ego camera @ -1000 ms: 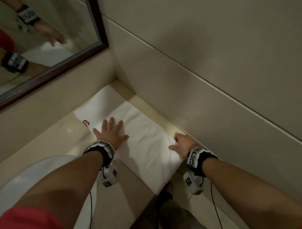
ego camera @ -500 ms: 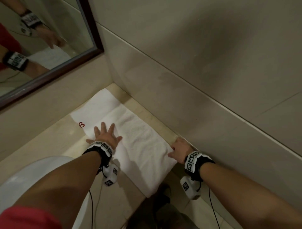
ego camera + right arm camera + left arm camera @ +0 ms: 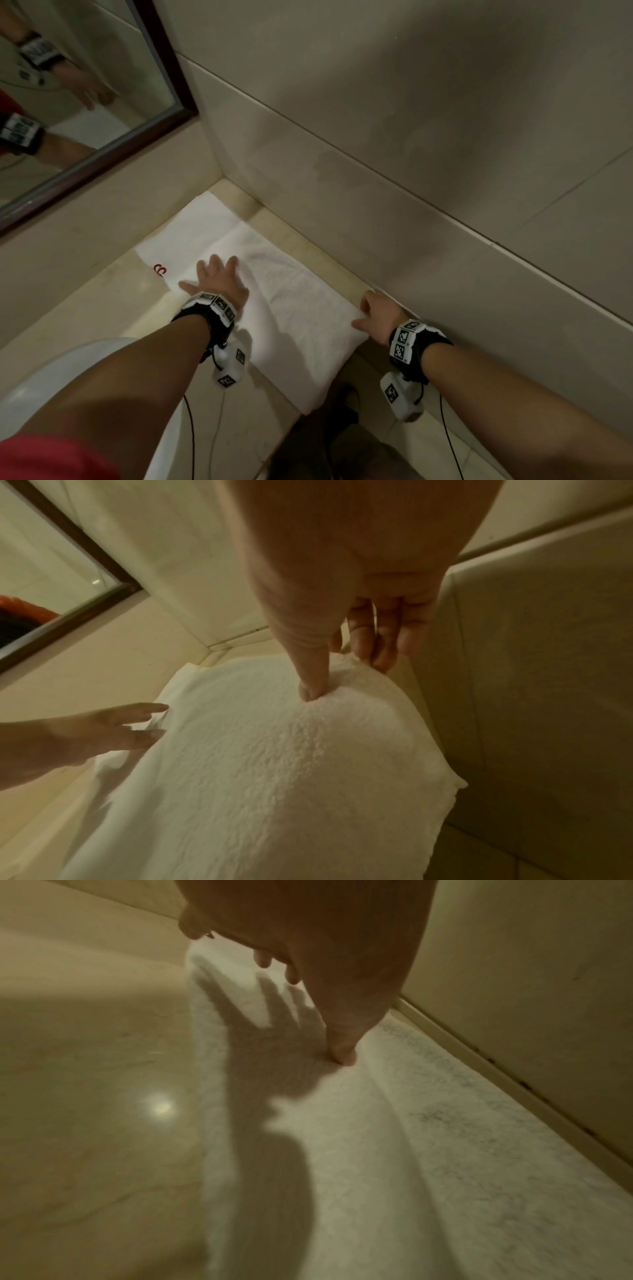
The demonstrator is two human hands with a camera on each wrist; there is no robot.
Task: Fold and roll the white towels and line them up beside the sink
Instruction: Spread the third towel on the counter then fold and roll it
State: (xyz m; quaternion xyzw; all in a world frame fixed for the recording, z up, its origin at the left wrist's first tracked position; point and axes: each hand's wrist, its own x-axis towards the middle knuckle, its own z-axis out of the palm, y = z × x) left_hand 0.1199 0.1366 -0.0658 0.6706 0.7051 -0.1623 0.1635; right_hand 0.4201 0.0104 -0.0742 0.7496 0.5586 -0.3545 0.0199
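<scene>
A white towel point(image 3: 298, 308) with a red logo lies folded lengthwise on the beige counter point(image 3: 102, 291) in the wall corner, and its near end hangs over the counter's front edge. My left hand point(image 3: 219, 281) lies flat on the towel's left part with the fingers spread. In the left wrist view the left hand point(image 3: 318, 999) touches the towel point(image 3: 377, 1150) with the thumb tip. My right hand point(image 3: 371, 311) is at the towel's right edge by the wall. In the right wrist view the right hand point(image 3: 342, 669) pinches that edge of the towel point(image 3: 274, 764), thumb on top and fingers behind.
The white sink basin point(image 3: 68, 377) sits at the lower left under my left forearm. A dark-framed mirror point(image 3: 164, 68) hangs on the back wall. The tiled side wall point(image 3: 445, 171) runs close along the towel's right edge. The floor and a dark shoe point(image 3: 346, 404) show below the counter.
Both hands stay where they were on the towel. The head view has drifted slightly, so the corner and the mirror sit a little differently in the picture.
</scene>
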